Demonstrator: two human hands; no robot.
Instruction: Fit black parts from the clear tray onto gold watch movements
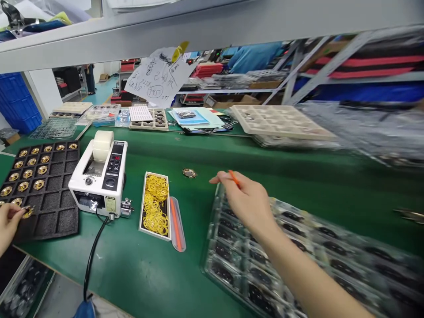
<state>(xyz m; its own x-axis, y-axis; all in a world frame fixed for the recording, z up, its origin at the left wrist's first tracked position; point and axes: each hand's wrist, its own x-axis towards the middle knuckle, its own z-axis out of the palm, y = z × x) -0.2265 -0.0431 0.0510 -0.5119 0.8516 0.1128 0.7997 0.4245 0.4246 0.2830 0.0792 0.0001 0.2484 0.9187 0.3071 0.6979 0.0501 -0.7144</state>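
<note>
Left hand [8,223]: pinched narrow on a gold ring [28,212], at the scene's left edge.
Gold ring: round and shiny with darker parts, over the black tray; from here I can't tell whether it touches the pocket.
Black tray [68,221]: more gold pieces [39,184] sit in its left and far pockets.
Tape machine [99,176]: white, a pale roll [103,145] on top, standing in the way between the two hands.
White box [143,205]: right of the machine, heaped with yellow rings [155,198].
Clear case [182,240]: just beside the box's right side, an orange strip [176,223] inside.
Loose metal piece [189,172]: farther off on the green bench [132,269], between box and right hand.
Right hand [247,198]: closed around an orange stick [233,178], well apart from the gold ring.
Clear tray [211,232]: below the right hand, rows of dark pieces [222,251], blurred towards the right.
</note>
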